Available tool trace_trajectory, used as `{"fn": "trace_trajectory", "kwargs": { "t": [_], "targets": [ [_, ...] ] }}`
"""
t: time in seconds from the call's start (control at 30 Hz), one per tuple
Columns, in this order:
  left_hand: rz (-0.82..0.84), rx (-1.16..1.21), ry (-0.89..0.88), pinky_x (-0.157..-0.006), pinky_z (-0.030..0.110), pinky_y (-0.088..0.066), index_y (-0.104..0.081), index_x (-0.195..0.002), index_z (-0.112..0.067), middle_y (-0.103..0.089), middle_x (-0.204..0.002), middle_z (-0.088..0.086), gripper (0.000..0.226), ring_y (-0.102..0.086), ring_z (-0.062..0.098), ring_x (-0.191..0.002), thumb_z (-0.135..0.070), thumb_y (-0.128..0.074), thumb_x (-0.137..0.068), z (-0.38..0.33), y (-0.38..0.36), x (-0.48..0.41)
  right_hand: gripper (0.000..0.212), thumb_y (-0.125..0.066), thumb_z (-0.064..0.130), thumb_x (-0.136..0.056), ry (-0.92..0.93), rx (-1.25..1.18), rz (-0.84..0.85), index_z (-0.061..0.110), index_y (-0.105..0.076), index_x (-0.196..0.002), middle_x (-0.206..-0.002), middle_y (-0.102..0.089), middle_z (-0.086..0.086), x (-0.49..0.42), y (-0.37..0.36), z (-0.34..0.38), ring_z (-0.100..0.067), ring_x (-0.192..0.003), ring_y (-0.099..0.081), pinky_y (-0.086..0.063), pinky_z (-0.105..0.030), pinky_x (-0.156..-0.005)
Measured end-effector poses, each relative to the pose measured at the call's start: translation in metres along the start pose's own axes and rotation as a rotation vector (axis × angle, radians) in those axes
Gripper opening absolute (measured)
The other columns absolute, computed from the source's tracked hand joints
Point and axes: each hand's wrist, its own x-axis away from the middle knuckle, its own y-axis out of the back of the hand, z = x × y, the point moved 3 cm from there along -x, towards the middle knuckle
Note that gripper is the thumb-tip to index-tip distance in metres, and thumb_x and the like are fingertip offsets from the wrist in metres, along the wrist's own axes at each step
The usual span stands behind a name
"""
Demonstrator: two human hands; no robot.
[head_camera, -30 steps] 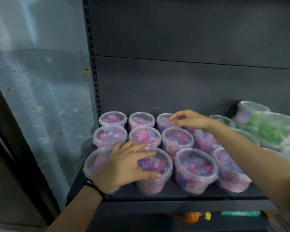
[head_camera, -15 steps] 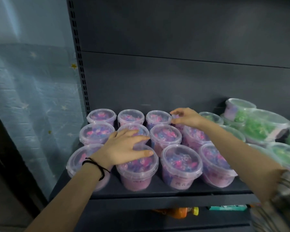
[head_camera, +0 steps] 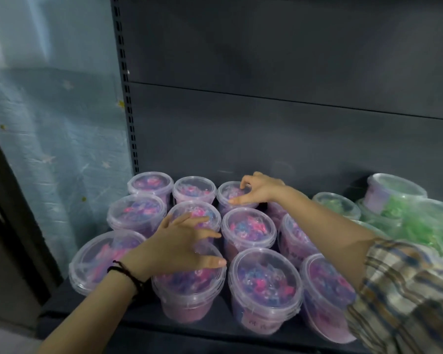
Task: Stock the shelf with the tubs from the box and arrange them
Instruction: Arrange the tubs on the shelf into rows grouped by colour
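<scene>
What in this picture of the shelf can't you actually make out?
Head view:
- Label on a front tub: writing too blurred.
- Fourth back-row tub: mostly behind the right hand, which grips the third back tub.
- Green tubs: blurred, cut by the right edge.
- The box: outside the frame.

Dim, soft focus, wide-angle edge distortion.
</scene>
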Motion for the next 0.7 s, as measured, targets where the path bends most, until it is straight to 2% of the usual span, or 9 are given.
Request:
{"fn": "trace_trajectory", "kwargs": {
  "t": [0.1, 0.23, 0.3, 0.37, 0.5, 0.57, 0.7],
  "targets": [
    [-0.009, -0.005, -0.017, -0.116, 0.052, 0.001, -0.030, -0.133, -0.059, -0.022, -0.153, -0.019, 0.095, -0.006, 0.009, -0.145, -0.098, -0.029, -0.046, 0.003, 0.000, 0.000, 0.074, -0.054, 0.082, -0.068, -0.003, -0.006, -0.010, 0.029, -0.049, -0.118, -0.122, -0.041, 0.003, -0.002, -0.006, 0.006, -0.019, -0.109, -0.052, -0.042, -0.036, -0.088],
    [-0.011, 0.001, -0.038, -0.116, 0.053, -0.003, -0.023, -0.136, -0.060, -0.025, -0.152, -0.018, 0.096, -0.010, 0.009, -0.145, -0.100, -0.029, -0.049, 0.001, 0.002, 0.000, 0.068, -0.050, 0.075, -0.079, 0.051, -0.009, -0.006, 0.026, -0.053, -0.127, -0.131, -0.044, -0.004, 0.005, -0.005, 0.003, -0.025, -0.127, -0.041, -0.037, -0.041, -0.105],
    [-0.031, 0.010, -0.048, -0.116, 0.052, -0.006, -0.022, -0.135, -0.061, -0.026, -0.152, -0.016, 0.084, -0.011, 0.008, -0.144, -0.093, -0.035, -0.058, -0.005, 0.002, 0.001, 0.053, -0.052, 0.063, -0.086, 0.172, -0.131, -0.032, 0.025, -0.059, -0.124, -0.127, -0.047, -0.006, 0.016, -0.001, 0.001, -0.024, -0.125, -0.041, -0.035, -0.036, -0.105],
    [-0.063, 0.023, -0.091, -0.116, 0.049, -0.008, -0.023, -0.134, -0.062, -0.024, -0.153, -0.015, 0.071, -0.009, 0.008, -0.145, -0.083, -0.037, -0.068, -0.015, 0.000, 0.002, 0.040, -0.059, 0.051, -0.088, 0.289, -0.268, -0.039, 0.025, -0.063, -0.119, -0.118, -0.050, 0.000, 0.035, 0.006, -0.004, -0.013, -0.110, -0.049, -0.036, -0.026, -0.097],
    [-0.033, 0.087, -0.163, -0.118, 0.037, -0.003, -0.031, -0.133, -0.060, -0.017, -0.153, -0.024, 0.066, -0.001, 0.000, -0.143, -0.080, -0.046, -0.072, -0.044, -0.003, 0.008, 0.036, -0.067, 0.046, -0.085, 0.395, -0.302, 0.165, 0.031, -0.066, -0.117, -0.114, -0.056, 0.008, 0.074, 0.004, -0.017, -0.002, -0.101, -0.052, -0.041, -0.016, -0.090],
    [-0.009, 0.083, -0.164, -0.116, 0.032, 0.000, -0.037, -0.133, -0.057, -0.016, -0.152, -0.026, 0.069, 0.003, -0.003, -0.141, -0.079, -0.051, -0.070, -0.052, -0.006, 0.008, 0.042, -0.070, 0.046, -0.082, 0.422, -0.239, 0.235, 0.033, -0.064, -0.122, -0.122, -0.054, 0.008, 0.084, -0.005, -0.023, -0.003, -0.110, -0.050, -0.039, -0.019, -0.097],
    [0.002, 0.029, -0.211, -0.117, 0.033, -0.005, -0.046, -0.130, -0.049, -0.026, -0.149, -0.028, 0.069, -0.007, -0.007, -0.138, -0.079, -0.054, -0.068, -0.052, -0.009, 0.009, 0.052, -0.071, 0.045, -0.081, 0.412, -0.239, 0.192, 0.035, -0.057, -0.131, -0.141, -0.043, 0.013, 0.090, -0.015, -0.032, -0.005, -0.131, -0.039, -0.031, -0.024, -0.110]
  ]
}}
